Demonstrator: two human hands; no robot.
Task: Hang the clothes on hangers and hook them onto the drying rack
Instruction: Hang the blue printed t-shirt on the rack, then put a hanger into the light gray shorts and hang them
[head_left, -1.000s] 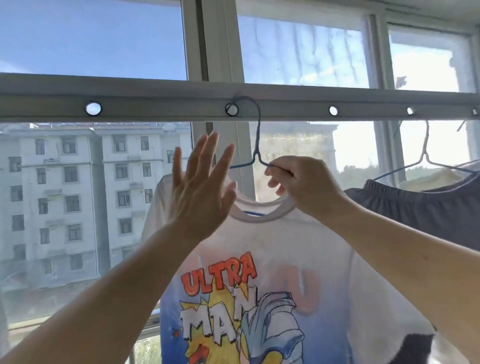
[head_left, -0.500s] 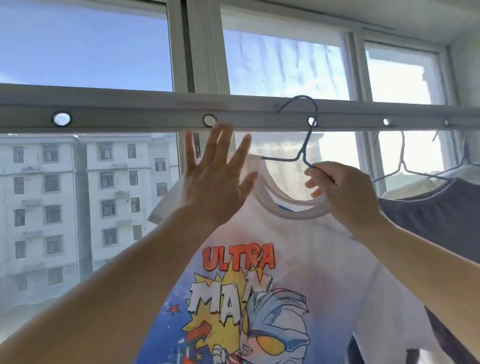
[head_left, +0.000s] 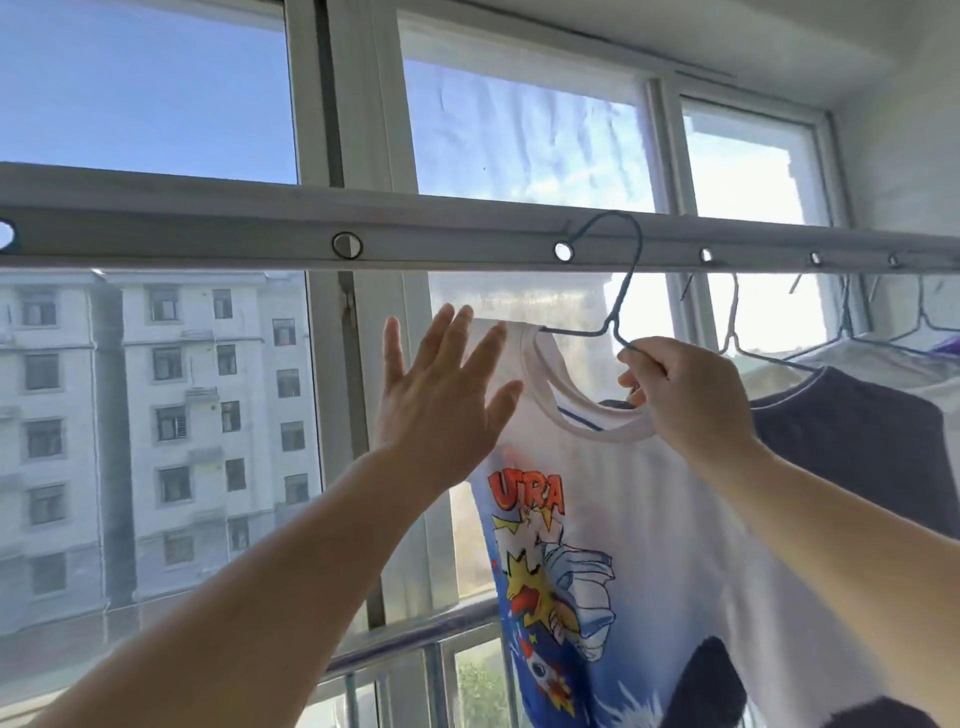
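Observation:
A white T-shirt (head_left: 649, 519) with a colourful cartoon print hangs on a blue wire hanger (head_left: 621, 291). The hanger's hook sits over the grey drying rack bar (head_left: 208, 234), with its tip at one of the bar's round holes (head_left: 563, 251). My right hand (head_left: 685, 395) grips the hanger's right arm at the shirt collar. My left hand (head_left: 441, 400) is flat with straight fingers against the shirt's left shoulder.
A dark grey garment (head_left: 857, 431) hangs on another wire hanger (head_left: 737, 332) right of the shirt, with more hung clothes (head_left: 914, 353) beyond. The bar has free holes (head_left: 347, 245) to the left. Window panes and a railing (head_left: 415, 639) lie behind.
The hanger and shirt moved right along the bar, from one hole to another closer to the dark garment. My left hand stayed open beside the shirt's shoulder.

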